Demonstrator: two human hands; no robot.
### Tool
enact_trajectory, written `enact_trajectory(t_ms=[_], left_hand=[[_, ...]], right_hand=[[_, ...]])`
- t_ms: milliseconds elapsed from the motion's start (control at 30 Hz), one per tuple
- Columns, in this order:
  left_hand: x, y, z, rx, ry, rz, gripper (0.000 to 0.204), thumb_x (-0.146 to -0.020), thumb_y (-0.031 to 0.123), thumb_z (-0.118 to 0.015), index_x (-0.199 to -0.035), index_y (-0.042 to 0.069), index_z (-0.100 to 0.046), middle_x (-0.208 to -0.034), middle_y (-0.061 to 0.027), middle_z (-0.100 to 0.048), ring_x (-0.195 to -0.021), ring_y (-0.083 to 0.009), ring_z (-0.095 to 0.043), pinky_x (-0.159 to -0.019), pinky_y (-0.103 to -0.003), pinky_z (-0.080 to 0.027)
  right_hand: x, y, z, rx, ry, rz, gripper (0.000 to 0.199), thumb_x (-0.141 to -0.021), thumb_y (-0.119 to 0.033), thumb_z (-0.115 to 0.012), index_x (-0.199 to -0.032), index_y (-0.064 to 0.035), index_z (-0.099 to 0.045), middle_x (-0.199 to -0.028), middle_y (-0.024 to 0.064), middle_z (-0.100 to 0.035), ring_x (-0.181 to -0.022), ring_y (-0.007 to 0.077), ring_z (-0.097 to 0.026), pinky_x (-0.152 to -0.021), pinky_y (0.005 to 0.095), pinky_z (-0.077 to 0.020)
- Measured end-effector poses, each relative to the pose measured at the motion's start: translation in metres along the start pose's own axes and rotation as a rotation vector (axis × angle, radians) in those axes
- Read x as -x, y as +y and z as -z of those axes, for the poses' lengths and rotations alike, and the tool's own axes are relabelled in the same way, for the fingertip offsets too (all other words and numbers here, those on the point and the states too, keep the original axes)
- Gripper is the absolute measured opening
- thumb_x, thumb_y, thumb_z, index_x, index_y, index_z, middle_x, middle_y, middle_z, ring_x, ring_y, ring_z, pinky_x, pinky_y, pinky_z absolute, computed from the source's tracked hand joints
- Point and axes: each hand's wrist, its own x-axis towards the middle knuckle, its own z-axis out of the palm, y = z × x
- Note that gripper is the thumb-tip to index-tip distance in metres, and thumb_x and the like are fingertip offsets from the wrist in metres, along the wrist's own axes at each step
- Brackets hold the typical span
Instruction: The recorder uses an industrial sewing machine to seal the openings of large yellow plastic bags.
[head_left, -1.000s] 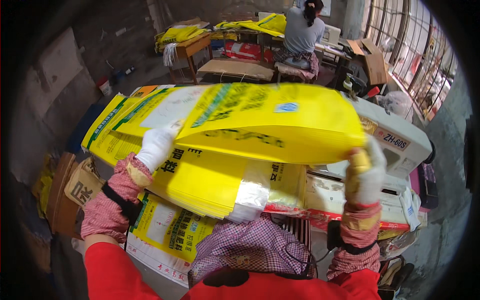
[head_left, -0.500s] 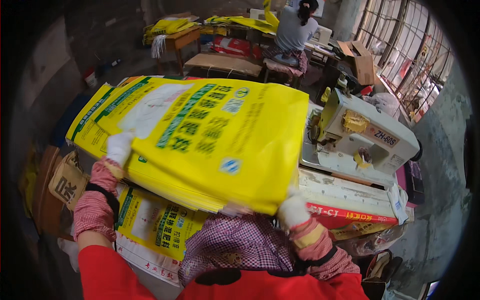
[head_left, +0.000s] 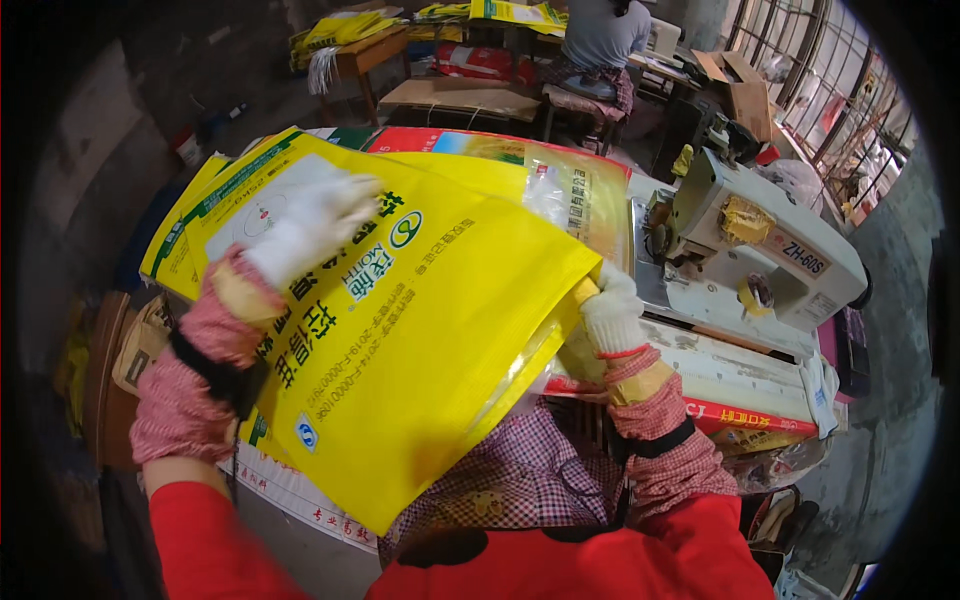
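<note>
A yellow printed woven bag (head_left: 450,360) lies aslant across the pile in front of me, its near corner hanging over my lap. My right hand (head_left: 612,305), in a white glove, grips its right corner, with the fingers closed around the edge. My left hand (head_left: 325,222), also gloved and somewhat blurred, is over the bag's upper left part with its fingers stretched out; whether it presses on the bag is hard to see. More yellow bags (head_left: 185,235) show underneath at the left. A red and yellow bag (head_left: 590,200) lies flat behind them.
A white sewing machine (head_left: 770,240) stands at the right on its bed. Farther back, a person (head_left: 603,45) sits on a stool beside another machine. A wooden table (head_left: 370,60) holds yellow bags. A barred window (head_left: 800,70) and cardboard box (head_left: 748,100) are at right.
The yellow bag has turned and come nearer, baring the red and yellow bag behind. My left hand has moved up and right over it; my right hand has risen with its corner.
</note>
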Motion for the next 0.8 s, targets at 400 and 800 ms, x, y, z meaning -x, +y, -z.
enact_trajectory(t_ms=[400, 800], left_hand=[[-0.111, 0.129, -0.108, 0.081, -0.409, -0.064, 0.062, -0.09, 0.063, -0.037, -0.095, 0.011, -0.069, -0.088, -0.0226, -0.066, -0.086, -0.0403, -0.062, -0.08, -0.045, -0.048], [-0.135, 0.18, -0.078, 0.146, 0.029, -0.03, 0.049, -0.091, 0.051, -0.044, -0.092, 0.009, -0.068, -0.092, -0.0152, -0.067, -0.09, -0.0345, -0.063, -0.079, -0.044, -0.049]], right_hand=[[0.094, -0.025, 0.039, 0.34, -0.342, 0.091, 0.017, -0.081, -0.022, -0.063, -0.087, -0.0059, -0.065, -0.086, 0.0167, -0.062, -0.08, 0.0348, -0.06, -0.071, 0.0421, -0.0485], [-0.017, 0.006, -0.095, 0.803, -0.414, 0.204, 0.018, -0.082, -0.015, -0.06, -0.095, -0.0048, -0.067, -0.09, 0.0131, -0.065, -0.082, 0.0304, -0.063, -0.074, 0.0381, -0.0511]])
